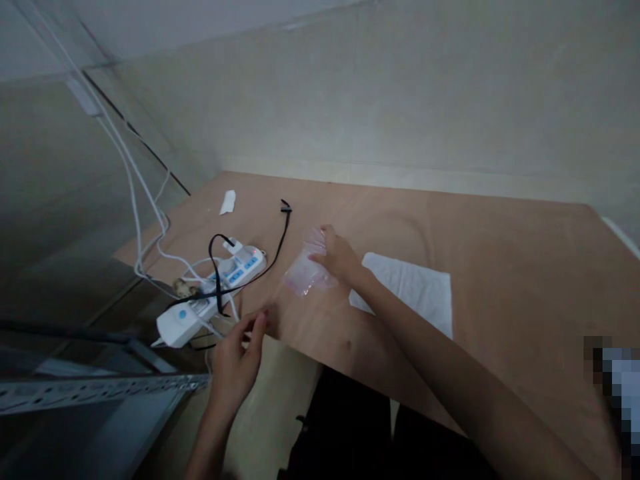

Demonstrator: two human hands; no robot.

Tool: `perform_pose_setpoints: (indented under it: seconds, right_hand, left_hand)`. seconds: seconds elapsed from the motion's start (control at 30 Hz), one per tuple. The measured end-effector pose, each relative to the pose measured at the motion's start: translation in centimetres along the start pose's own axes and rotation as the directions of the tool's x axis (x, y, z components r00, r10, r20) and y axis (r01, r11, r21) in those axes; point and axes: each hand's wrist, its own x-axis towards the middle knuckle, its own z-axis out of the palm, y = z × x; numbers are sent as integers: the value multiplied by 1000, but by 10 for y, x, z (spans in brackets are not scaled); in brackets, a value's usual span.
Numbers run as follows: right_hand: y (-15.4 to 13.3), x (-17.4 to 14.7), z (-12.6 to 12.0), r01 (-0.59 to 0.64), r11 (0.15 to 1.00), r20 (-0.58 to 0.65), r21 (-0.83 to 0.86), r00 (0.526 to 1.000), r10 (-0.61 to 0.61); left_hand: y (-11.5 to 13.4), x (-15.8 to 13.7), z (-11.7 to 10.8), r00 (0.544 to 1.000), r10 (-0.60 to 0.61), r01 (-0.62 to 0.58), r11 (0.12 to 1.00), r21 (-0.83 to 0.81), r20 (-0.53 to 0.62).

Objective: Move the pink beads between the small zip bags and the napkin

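Observation:
My right hand point(339, 257) reaches across the wooden tabletop and is closed on the edge of a clear plastic bag point(304, 272) with a pinkish tint. The bag lies crumpled and shiny on the board. Just right of it, partly under my right forearm, is a white cloth point(415, 287) spread flat. My left hand point(240, 360) is at the table's front edge, fingers curled and the thumb and forefinger close together. Whatever may be between those fingertips is too small and dark to make out.
A white power strip point(240, 270) with plugs and tangled cords lies at the left. A black cable point(284, 230) runs back from it. A white scrap point(228, 202) sits near the back edge. A metal shelf frame point(105, 390) stands lower left; a wall point(400, 100) rises behind.

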Motion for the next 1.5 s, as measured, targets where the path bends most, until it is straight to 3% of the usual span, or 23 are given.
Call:
perform_pose_setpoints:
  seconds: [0.1,0.2,0.3,0.43,0.5,0.57,0.73,0.87,0.97,1.07,1.1,1.2,1.33,1.5]
  right_hand:
    - [3,-9,1,4,996,-72,-93,997,-11]
    - [11,-16,-8,38,971,-140,-235,987,-72]
    - [18,-18,-12,86,955,-151,-284,979,-134]
    - [22,-16,-9,131,960,-116,-248,980,-163]
    - [22,-16,-8,141,964,-116,-224,979,-170]
    - [20,-16,-9,148,970,-129,-191,976,-175]
    - [9,-21,-24,190,980,-94,-58,976,-195]
    - [4,-32,-39,129,950,108,286,980,-166]
    - [6,-52,-50,22,887,85,461,994,-69]
    - [5,-83,-63,4,889,-64,458,998,28]
    - [4,-95,-67,7,902,-122,432,991,51]
    - [-1,-127,-80,49,956,-300,290,953,42]
    - [2,-152,-90,151,988,-433,30,893,-124]
    - [19,-165,-94,116,977,-429,-180,884,-184]
  left_hand:
    - [5,20,10,980,146,-136,988,76,-134]
    - [22,52,32,949,262,-240,961,135,-176]
    - [39,87,54,939,337,-320,930,181,-70]
    - [49,116,69,915,361,-400,869,293,181]
    - [47,118,70,908,384,-418,854,309,166]
    - [44,113,68,897,436,-437,854,281,69]
    - [44,92,57,809,583,-567,807,163,-75]
    - [57,81,50,768,631,-626,776,79,-109]
    - [71,66,43,736,656,-657,752,55,-167]
    - [92,41,41,777,562,-607,788,-102,-285]
    - [100,32,43,815,519,-570,797,-200,-258]
    - [125,14,58,912,410,-374,791,-483,-35]
    - [149,4,82,931,334,-135,686,-715,145]
    - [159,1,94,915,344,-73,655,-752,212]
